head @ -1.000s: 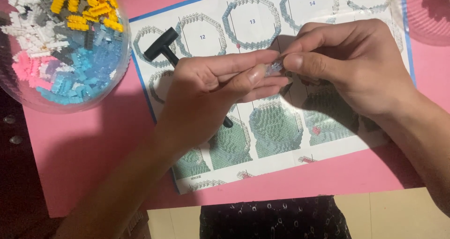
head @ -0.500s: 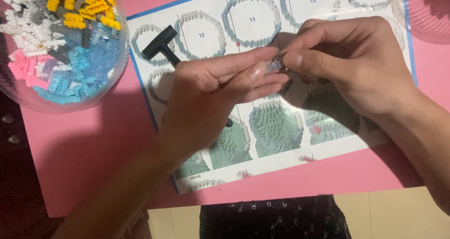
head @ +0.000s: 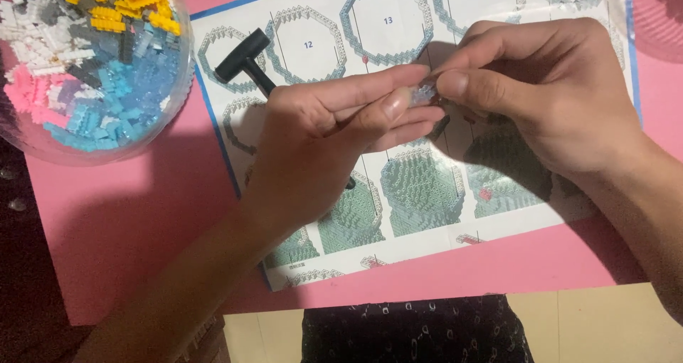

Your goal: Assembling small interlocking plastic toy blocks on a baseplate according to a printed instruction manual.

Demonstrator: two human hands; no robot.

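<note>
Head view: the fingertips point(head: 398, 107) of both hands meet over the middle of the sheet, pinched together on a tiny pale, translucent brick piece point(head: 425, 92). The left hand point(head: 320, 139) clamps it between thumb and forefinger from the left side; the right hand point(head: 548, 96) presses its thumb and forefinger against it from the right, the other fingers curled above. The piece is so small and so covered that I cannot tell whether it is one brick or two being joined.

The piece hangs above the instruction sheet point(head: 398, 43), which shows numbered panels of octagonal rings and stacked pale-green layers and lies on a pink mat point(head: 128, 221). A small black hammer-shaped tool point(head: 243, 55) rests on the sheet, its handle running under the left hand. At the upper left stands a clear round bowl point(head: 167, 100) heaped with tiny bricks point(head: 92, 57) in yellow, white, pink, blue and grey, well apart from the hands.

As I judge it, the step in hand is pressing small bricks together between the fingertips. The next move calls for a square, steady squeeze, with the studs lined up, since a piece this small could slip or sit crooked.
</note>
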